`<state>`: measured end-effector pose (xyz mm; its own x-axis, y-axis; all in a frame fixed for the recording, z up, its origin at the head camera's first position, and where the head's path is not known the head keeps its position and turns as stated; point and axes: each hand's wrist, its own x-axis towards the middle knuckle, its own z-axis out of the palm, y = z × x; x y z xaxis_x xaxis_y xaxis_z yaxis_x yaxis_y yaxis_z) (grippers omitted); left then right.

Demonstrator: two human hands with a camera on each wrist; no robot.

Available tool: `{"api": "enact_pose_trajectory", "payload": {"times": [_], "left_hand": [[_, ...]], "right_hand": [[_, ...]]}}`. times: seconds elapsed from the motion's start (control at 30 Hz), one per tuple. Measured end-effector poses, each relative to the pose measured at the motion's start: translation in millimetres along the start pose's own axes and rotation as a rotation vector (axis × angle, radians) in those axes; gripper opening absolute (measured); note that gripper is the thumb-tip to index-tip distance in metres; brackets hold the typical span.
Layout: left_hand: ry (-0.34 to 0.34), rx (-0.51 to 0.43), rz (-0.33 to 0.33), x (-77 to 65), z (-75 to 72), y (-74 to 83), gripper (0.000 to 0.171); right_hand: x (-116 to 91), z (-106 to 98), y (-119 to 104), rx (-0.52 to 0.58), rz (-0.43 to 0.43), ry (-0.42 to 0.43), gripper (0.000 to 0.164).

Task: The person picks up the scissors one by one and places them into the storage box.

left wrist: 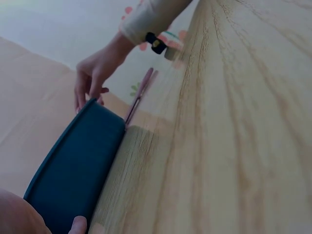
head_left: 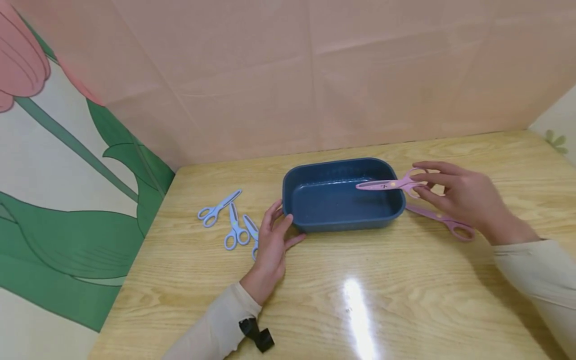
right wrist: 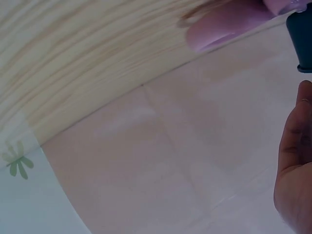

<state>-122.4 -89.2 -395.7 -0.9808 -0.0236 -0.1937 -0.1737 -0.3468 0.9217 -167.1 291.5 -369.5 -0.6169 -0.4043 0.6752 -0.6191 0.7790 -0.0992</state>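
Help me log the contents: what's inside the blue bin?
The blue bin shows only bare floor. Pink scissors held in the right hand overhang its right end, covering a strip of it; what lies directly beneath cannot be seen.

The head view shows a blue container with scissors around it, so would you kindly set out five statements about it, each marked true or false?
1. The right hand holds a pair of pink scissors. True.
2. The left hand holds a pair of scissors. False: it holds the near left corner of the blue container.
3. Three pairs of light blue scissors lie left of the container. True.
4. The other pink pair lies inside the container. False: it lies on the table, to the container's right.
5. The held pair's blades point rightward. False: they point leftward.
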Motion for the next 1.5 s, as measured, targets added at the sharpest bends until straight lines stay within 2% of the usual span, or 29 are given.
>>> {"api": "enact_pose_trajectory", "payload": {"times": [0.2, 0.33, 0.4, 0.47, 0.57, 0.83, 1.17, 1.33, 1.5], "left_hand": [[-0.011, -0.013, -0.002, 1.0, 0.7, -0.2, 0.049], [-0.013, -0.048, -0.015, 1.7, -0.1, -1.2, 0.049], [-0.010, -0.064, -0.026, 1.7, -0.5, -1.2, 0.050], [-0.008, -0.072, -0.033, 1.5, -0.9, -0.9, 0.050], [-0.010, -0.071, -0.035, 0.6, -2.0, -0.5, 0.049], [-0.014, -0.043, -0.010, 2.1, -2.4, -3.1, 0.049], [-0.019, -0.014, 0.022, 3.3, -2.0, -3.5, 0.050], [-0.017, -0.005, 0.014, 2.3, -3.2, -2.8, 0.049], [-0.032, -0.004, 0.000, 2.1, -3.9, -3.9, 0.050]], "right_hand": [[5, 5, -4, 0.007, -0.029, 0.044, 0.063], [8, 6, -9, 0.026, -0.032, 0.036, 0.060], [11, 7, -12, 0.042, -0.032, 0.020, 0.054], [15, 7, -17, 0.048, -0.026, 0.002, 0.039], [20, 8, -23, 0.040, -0.010, -0.036, 0.028], [26, 8, -32, -0.005, 0.064, -0.149, 0.026], [36, 8, -41, -0.045, 0.046, -0.286, 0.026], [49, 6, -48, -0.033, 0.047, -0.412, 0.027], [51, -1, -54, -0.008, 0.066, -0.476, 0.026]]}}
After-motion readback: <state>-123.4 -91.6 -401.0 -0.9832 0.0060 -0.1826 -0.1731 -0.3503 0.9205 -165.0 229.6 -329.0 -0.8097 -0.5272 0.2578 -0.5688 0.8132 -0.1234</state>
